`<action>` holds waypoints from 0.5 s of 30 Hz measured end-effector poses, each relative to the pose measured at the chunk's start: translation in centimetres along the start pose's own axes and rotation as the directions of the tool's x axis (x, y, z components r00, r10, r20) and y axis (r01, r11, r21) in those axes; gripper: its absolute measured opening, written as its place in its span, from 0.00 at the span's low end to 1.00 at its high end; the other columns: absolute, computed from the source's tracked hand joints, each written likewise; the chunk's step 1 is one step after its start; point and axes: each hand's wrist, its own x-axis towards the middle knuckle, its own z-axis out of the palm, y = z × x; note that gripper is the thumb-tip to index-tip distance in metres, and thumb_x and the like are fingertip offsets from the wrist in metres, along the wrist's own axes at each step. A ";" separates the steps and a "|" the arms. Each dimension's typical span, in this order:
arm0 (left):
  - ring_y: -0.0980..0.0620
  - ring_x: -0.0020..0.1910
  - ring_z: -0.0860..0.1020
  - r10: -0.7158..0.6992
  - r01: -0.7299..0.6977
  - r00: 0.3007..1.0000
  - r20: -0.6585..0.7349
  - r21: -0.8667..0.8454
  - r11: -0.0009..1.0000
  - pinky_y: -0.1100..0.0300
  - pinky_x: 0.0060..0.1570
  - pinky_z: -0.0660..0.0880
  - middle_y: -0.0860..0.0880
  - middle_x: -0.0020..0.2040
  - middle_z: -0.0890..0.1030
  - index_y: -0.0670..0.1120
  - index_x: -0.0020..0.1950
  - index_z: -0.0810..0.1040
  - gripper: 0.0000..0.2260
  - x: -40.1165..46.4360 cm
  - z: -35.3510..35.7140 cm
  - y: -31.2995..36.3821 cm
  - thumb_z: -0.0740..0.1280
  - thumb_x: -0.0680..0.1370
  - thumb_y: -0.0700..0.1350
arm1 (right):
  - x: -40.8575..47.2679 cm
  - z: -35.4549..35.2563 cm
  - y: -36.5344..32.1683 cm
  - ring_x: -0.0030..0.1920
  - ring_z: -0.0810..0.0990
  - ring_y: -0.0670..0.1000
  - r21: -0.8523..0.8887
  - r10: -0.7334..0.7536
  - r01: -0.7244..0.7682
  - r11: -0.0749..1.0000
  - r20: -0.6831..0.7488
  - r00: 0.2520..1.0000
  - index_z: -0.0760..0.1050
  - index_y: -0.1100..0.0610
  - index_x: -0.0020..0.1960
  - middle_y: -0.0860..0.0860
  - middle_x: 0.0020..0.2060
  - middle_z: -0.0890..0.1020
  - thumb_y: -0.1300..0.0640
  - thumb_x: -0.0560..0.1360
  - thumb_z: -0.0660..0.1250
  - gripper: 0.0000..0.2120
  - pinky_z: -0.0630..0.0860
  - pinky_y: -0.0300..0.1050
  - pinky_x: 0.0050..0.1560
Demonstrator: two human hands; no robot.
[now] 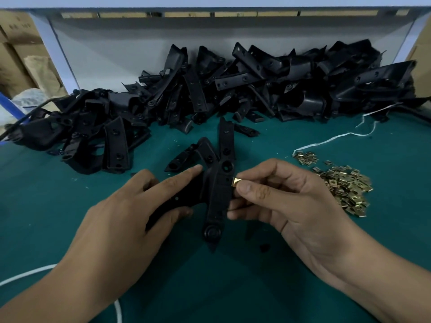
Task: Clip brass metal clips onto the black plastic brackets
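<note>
Far left, w/ cardboard boxes (16, 31) stacked beyond the bench edge, a big heap of black brackets (210, 89) ran across the back of the green mat (70, 229) — all unclipped as far as could be seen.

Left hand (130, 213) gripped the held bracket (217, 194) near centre: thumb curled under its left wing, index finger laid straight along the top. The bracket sat just above the mat, long axis running toward and away from the person, w/ another loose bracket (184, 157) lying right behind it. Judged as stiff moulded plastic, light, not fragile; best held by the wing or the wide middle, leaving the right edge free for the clip.

Right hand (279, 194) pinched one brass clip (236, 181) betw. thumb and forefinger, other fingers curled below and touching the bracket's right edge. Clip was touching that edge, approx. mid-length, not yet seated. Prob. thin springy metal — small, slippery, needs a firm pinch on its flat sides.

Further right, the pile of brass clips (342, 185) lay on the mat, near the right hand, w/ a white string (338, 137) trailing past it.
</note>
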 end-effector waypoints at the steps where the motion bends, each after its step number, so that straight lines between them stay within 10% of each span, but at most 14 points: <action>1: 0.57 0.36 0.76 0.006 -0.006 1.000 -0.001 0.002 1.000 0.53 0.31 0.77 0.61 0.47 0.72 0.78 0.74 0.59 0.26 0.0 0.0 0.0 0.60 0.77 0.62 | 0.0 0.0 0.0 0.42 0.86 0.61 0.001 0.001 -0.001 1.000 0.007 1.000 0.84 0.64 0.47 0.65 0.43 0.84 0.64 0.71 0.76 0.06 0.84 0.51 0.44; 15: 0.57 0.37 0.76 0.030 -0.031 0.999 -0.034 -0.021 0.999 0.52 0.34 0.77 0.59 0.46 0.72 0.78 0.73 0.60 0.26 0.0 0.2 -0.2 0.61 0.77 0.62 | 0.1 0.0 -0.1 0.39 0.87 0.61 -0.029 0.007 -0.007 1.000 0.005 1.000 0.86 0.62 0.44 0.64 0.40 0.85 0.63 0.68 0.77 0.05 0.84 0.50 0.40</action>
